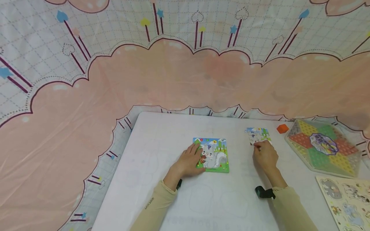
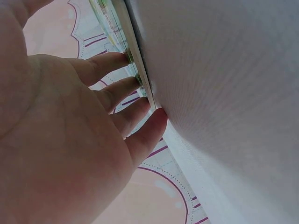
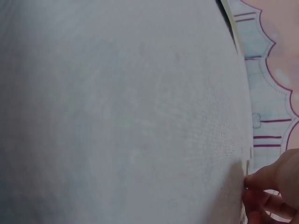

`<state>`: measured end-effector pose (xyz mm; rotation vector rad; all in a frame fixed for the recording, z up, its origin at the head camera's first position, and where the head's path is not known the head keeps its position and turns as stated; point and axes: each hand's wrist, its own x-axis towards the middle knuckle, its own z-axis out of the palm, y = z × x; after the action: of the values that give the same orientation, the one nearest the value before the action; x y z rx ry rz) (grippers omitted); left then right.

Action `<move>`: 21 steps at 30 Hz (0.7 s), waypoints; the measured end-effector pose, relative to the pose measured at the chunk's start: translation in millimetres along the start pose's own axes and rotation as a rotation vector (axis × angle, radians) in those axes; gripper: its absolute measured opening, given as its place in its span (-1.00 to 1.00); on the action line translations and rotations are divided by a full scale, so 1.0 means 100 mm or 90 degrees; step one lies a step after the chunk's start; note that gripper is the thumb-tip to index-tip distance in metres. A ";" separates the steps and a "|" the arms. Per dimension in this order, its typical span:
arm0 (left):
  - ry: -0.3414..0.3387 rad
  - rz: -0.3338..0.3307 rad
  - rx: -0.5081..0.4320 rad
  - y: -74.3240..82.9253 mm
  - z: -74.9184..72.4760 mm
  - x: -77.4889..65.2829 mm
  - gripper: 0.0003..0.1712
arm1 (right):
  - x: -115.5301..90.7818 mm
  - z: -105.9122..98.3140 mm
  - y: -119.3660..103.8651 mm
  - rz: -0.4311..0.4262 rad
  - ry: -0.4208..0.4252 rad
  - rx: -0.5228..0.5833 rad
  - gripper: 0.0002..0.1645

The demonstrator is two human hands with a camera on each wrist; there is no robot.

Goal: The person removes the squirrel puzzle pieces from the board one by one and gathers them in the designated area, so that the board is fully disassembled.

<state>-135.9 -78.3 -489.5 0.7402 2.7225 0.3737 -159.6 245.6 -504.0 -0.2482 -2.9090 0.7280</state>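
Head view: one squirrel puzzle board (image 1: 215, 157), square, green along its lower edge, lying flat just below the centre of the frame. One left hand (image 1: 188, 163), palm down over the left side of that board, fingers extended and resting on it. One smaller squirrel picture (image 1: 257, 134), uneven at its left edge, right of centre. One right hand (image 1: 266, 157), directly below and overlapping the smaller picture, thumb and forefinger drawn together in a pinch at its lower edge. Two tan sleeves (image 1: 156, 205), entering from the bottom; one black strap (image 1: 264, 192) beside the right wrist. One orange block (image 1: 282, 129), right of the smaller picture. One hexagonal box (image 1: 323, 147), clear, with coloured sections and an oval label, at the right. One animal board (image 1: 344, 205), pale, cut off by the lower right corner. One white table (image 1: 150, 160) beneath all these; one printed cloth (image 1: 185, 77), peach and checked, behind. Left wrist view: left hand at the left, palm showing, four fingers slightly apart, tips at the edge of the puzzle board, which runs down from top centre; white table at the right. Right wrist view: right hand at the lower right, partly cropped, thumb and forefinger closed together at a thin edge; the pinched item is too small to tell there.
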 end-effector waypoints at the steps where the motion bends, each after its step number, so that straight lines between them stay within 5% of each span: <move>1: -0.001 0.000 0.002 0.00 0.00 0.00 -0.07 | 0.00 0.00 0.00 0.000 0.001 0.000 -0.71; 21: 0.000 -0.002 0.012 -0.01 0.00 0.01 -0.04 | 0.06 0.00 0.00 0.029 -0.001 0.013 -0.64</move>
<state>-137.0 -78.6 -490.1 0.7410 2.7299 0.3477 -165.1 247.0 -503.8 -0.3133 -2.9038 0.7654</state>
